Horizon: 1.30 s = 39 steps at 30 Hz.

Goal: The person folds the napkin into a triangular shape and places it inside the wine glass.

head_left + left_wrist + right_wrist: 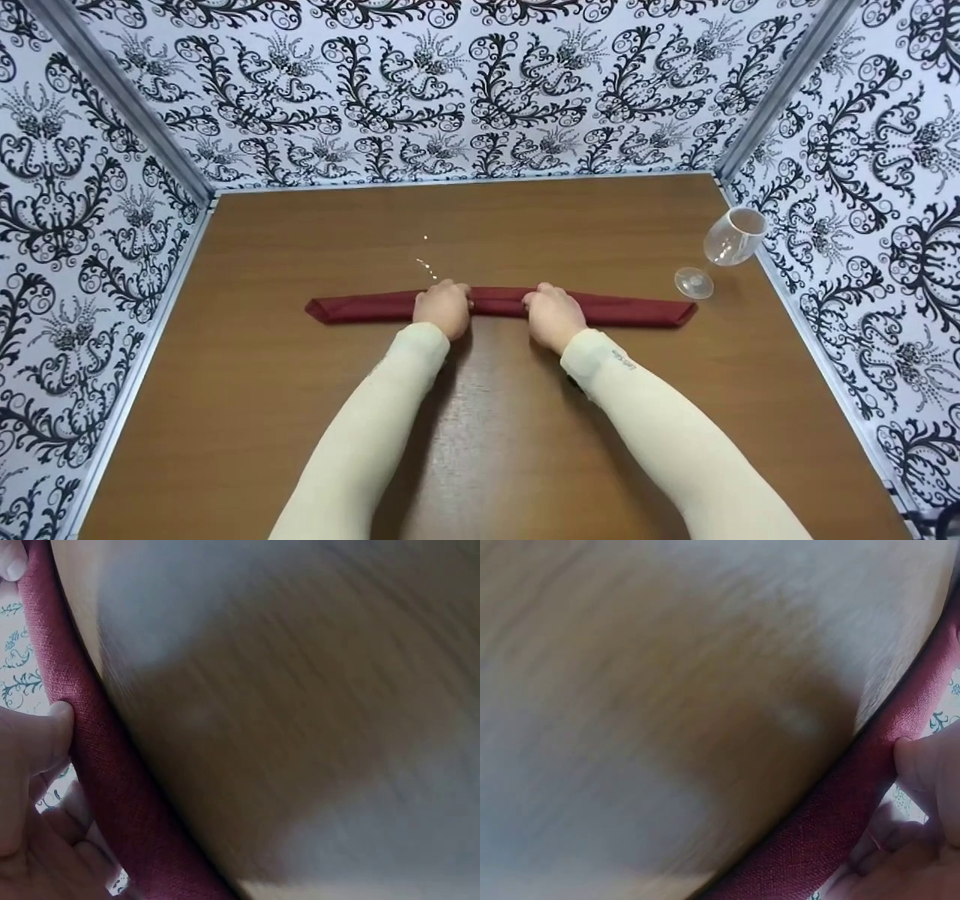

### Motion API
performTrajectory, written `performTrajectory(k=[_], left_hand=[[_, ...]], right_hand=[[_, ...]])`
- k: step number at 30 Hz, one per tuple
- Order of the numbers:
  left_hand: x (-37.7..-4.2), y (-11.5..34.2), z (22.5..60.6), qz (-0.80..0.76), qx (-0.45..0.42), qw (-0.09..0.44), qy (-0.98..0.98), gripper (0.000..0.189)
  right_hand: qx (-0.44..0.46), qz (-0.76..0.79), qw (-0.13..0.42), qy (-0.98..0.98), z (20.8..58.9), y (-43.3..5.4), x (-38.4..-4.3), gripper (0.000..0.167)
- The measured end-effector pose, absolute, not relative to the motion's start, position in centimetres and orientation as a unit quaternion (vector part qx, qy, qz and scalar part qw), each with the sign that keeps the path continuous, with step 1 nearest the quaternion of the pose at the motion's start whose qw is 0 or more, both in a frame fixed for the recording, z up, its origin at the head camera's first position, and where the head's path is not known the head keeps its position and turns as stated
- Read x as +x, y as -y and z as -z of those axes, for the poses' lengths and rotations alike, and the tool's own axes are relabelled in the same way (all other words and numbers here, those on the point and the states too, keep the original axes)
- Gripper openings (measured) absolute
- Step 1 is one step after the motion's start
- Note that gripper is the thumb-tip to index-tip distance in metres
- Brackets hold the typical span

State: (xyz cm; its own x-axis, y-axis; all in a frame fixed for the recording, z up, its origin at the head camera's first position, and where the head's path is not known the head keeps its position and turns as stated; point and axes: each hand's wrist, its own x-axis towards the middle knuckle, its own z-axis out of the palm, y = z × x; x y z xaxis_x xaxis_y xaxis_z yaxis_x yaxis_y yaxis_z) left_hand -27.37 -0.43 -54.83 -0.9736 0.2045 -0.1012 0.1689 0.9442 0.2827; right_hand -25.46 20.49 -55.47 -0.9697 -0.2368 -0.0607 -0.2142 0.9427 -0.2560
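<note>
Tbl (480, 450): cloth (498, 302) in L (443, 309), R grip (556, 316)

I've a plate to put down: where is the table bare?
Bare: front left, between left sleeve and left wall; back left, between cloth and back wall. Crowded: where the left hand and right hand hold the cloth, and at its right end, near the glass.

Soft glare whitens the table (480, 450) toward its near edge. Both wrist views are dimmer, its surface blurred.
</note>
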Motion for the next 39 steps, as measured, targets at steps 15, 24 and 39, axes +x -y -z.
performTrajectory(k=[15,24,39], left_hand=[[-27.1,0.2,55.2,-0.092,0.131,-0.002,-0.987,0.022],[-26.4,0.5,55.0,-0.066,0.159,-0.006,-0.985,0.011],[-26.4,0.1,54.5,-0.044,0.170,0.016,-0.984,0.021]], right_hand=[[-0.153,0.080,-0.021,-0.985,56.3,-20.6,-25.2,0.019],[-0.187,0.040,-0.040,-0.981,56.1,-20.5,-24.5,0.012],[-0.185,0.037,-0.009,-0.982,55.7,-20.5,-24.7,0.015]])
